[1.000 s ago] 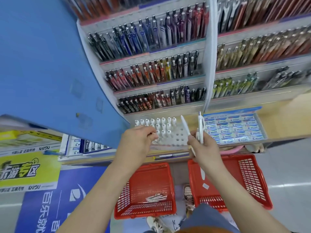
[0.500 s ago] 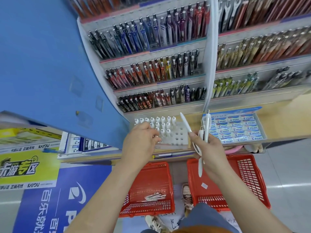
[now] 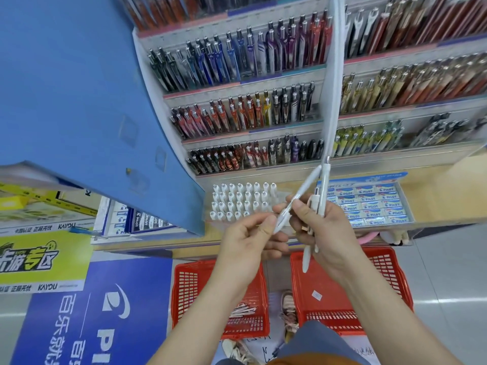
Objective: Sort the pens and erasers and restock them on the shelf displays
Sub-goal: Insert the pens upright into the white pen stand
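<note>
**Restocking, mid-task.** The left basket (image 3: pixel 189 285) on the floor holds a few loose pens yet to be sorted. On the surface (image 3: pixel 434 196), the tray (image 3: pixel 259 212) is filled except for its near right corner. My left grip (image 3: pixel 247 241) pinches the lower end of one white pen (image 3: pixel 297 198). My right grip (image 3: pixel 324 227) is curled round a bundle (image 3: pixel 322 196) of several more. The eraser box (image 3: pixel 374 177) looks full. The right basket (image 3: pixel 387 283) shows only a tag. Judged well along, with pens remaining.
</note>
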The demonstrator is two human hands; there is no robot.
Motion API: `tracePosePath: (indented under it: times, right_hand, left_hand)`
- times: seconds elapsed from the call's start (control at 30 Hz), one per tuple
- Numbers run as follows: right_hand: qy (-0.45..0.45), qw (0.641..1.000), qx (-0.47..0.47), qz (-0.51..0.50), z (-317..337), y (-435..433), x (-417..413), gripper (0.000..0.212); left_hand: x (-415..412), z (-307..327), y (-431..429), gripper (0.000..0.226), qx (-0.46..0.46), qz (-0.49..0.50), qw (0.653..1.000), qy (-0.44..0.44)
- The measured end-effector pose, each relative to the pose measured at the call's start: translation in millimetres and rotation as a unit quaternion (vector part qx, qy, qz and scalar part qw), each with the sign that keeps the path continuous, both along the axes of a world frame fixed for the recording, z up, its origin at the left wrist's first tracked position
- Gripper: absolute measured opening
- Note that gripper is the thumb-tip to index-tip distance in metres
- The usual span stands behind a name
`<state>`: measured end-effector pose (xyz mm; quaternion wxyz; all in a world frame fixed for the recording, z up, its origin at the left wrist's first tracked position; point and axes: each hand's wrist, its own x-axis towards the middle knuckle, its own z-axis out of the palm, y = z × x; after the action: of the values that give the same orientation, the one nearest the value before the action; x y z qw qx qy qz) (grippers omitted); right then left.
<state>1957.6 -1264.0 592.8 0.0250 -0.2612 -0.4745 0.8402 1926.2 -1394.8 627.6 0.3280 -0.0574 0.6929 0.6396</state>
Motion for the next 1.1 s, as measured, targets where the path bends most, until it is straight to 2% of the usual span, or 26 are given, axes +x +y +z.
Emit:
tracePosePath:
  times: [0.1,0.17,0.27,0.37,0.47,0.57,0.67,0.73,0.8,0.9,1.0,1.1]
  right_hand:
    - [0.001,1.0,-0.012,-0.008,2.4,-1.8,0.2,0.006]
    - [0.007,0.999,-0.025,-0.033,2.1,4.2,-0.8,0.012]
    - [0.008,0.999,-0.015,-0.035,-0.1,16.6,-3.5,0.009]
    - [-0.018,0.999,-0.044,-0.014,-3.6,16.7,-6.4,0.008]
    - [-0.054,0.998,-0.024,0.003,-7.4,11.2,-8.1,0.003]
    - [-0.096,0.992,-0.06,-0.05,-15.3,17.6,-7.6,0.018]
    - [-0.088,0.988,-0.095,-0.088,-19.5,30.9,-6.3,0.027]
    - [-0.061,0.99,-0.1,-0.081,-18.3,34.3,-5.3,0.025]
    - [-0.043,0.995,-0.072,-0.047,-15.5,32.7,-4.2,0.023]
    - [-0.063,0.998,0.007,-0.004,-14.4,26.5,-3.9,0.02]
    - [-0.078,0.997,-0.01,-0.022,-17.7,23.6,-4.0,0.019]
    - [-0.07,0.997,-0.028,-0.022,-17.9,22.8,-1.7,0.02]
  left_hand:
    - [-5.6,1.2,-7.9,0.016,-0.019,0.032,0.999,0.037]
    - [-13.2,5.1,-17.0,0.017,-0.055,0.017,0.994,0.088]
    - [-22.2,12.5,-29.3,0.015,-0.089,-0.006,0.985,0.148]
    - [-28.8,20.1,-32.6,0.011,-0.086,0.032,0.979,0.181]
    - [-34.9,26.2,-36.7,0.011,-0.123,0.06,0.964,0.23]
    - [-41.4,32.5,-47.3,0.014,-0.202,0.025,0.925,0.321]
    - [-46.4,35.6,-52.6,0.006,-0.283,-0.063,0.848,0.444]
    - [-49.9,31.9,-51.3,0.006,-0.322,-0.12,0.798,0.496]
    - [-53.5,23.7,-47.2,0.014,-0.346,-0.161,0.769,0.513]
    - [-56.9,10.2,-35.5,0.014,-0.363,-0.2,0.75,0.515]
    - [-59.0,-3.6,-25.1,0.009,-0.376,-0.227,0.734,0.518]
    - [-60.0,-13.1,-19.2,0.015,-0.388,-0.253,0.737,0.492]
